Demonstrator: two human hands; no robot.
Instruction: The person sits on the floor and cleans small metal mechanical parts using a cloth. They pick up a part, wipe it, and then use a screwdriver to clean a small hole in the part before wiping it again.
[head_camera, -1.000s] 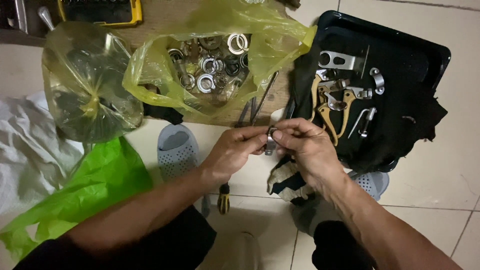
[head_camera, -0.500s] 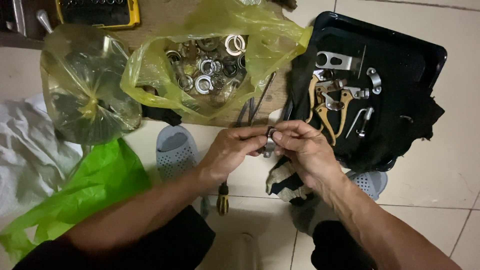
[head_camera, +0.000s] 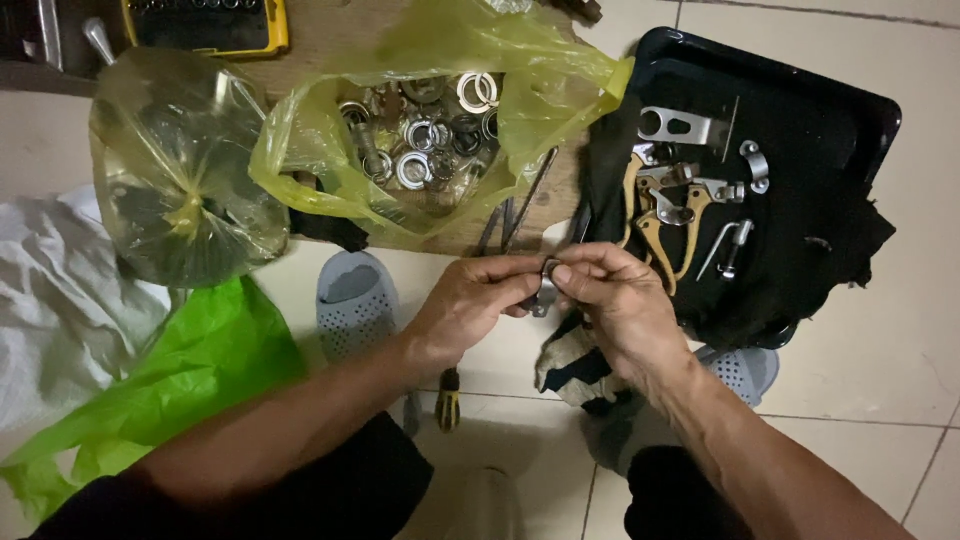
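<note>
- Progress, as I judge it: the work is in its middle. A small curved metal clamp piece (head_camera: 543, 288) is in hand between both sets of fingers, lifted above the tiled floor (head_camera: 900, 330); it is not yet set down among the other parts.
- Parts already laid out: on the black tray (head_camera: 870, 100), over a dark cloth (head_camera: 830, 250), I see a slotted metal plate (head_camera: 675, 125), brass-coloured levers (head_camera: 660, 225), a small curved bracket (head_camera: 757, 162) and a bent rod (head_camera: 725, 245).
- Stock untouched: the open yellow bag (head_camera: 530, 90) holds many metal rings and washers (head_camera: 420, 135); a second, knotted yellow bag (head_camera: 180, 170) sits beside it, both on a wooden board (head_camera: 330, 30).
- Grip, left hand (head_camera: 470, 300): I close thumb and forefinger on the left edge of the clamp piece, the other fingers curled under.
- Grip, right hand (head_camera: 615, 295): thumb and forefinger pinch the right edge of the same piece; the fingertips of the two hands almost meet.
- What lies between the fingertips besides the clamp piece I cannot tell; it is too small.
- Nearby: a screwdriver (head_camera: 447, 400) and a work glove (head_camera: 575, 360) lie on the floor below my hands, a green bag (head_camera: 190, 370) to the left.
</note>
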